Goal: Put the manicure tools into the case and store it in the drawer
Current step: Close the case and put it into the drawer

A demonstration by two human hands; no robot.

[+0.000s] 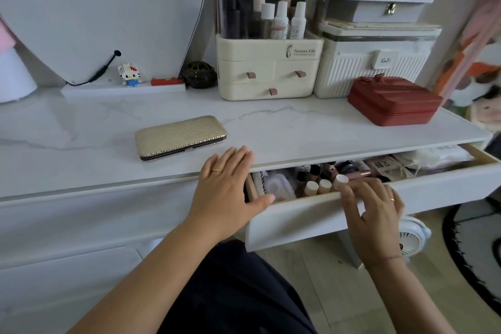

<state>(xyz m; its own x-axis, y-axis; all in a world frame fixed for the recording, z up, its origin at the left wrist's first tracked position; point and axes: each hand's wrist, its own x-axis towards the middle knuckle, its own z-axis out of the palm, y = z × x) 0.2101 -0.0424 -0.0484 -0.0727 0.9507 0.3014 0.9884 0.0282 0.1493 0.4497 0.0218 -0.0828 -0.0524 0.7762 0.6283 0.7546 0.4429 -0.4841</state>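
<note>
The gold textured manicure case (pixel 180 136) lies closed on the white marble tabletop, left of centre. No loose tools show. Below the table edge the drawer (pixel 311 221) stands partly pulled out, crowded with bottles and cosmetics. My left hand (pixel 227 187) lies flat with straight fingers over the table's front edge, its thumb touching the drawer's left corner. My right hand (pixel 374 211) rests on the top rim of the drawer front, its fingers curled over the rim.
A cream cosmetics organiser (pixel 268 73) with bottles, a white ribbed box (pixel 374 68) and a red jewellery box (pixel 394 102) stand at the back right. A mirror (pixel 103 13) leans at the back left. A small fan (pixel 413 237) sits on the floor under the drawer.
</note>
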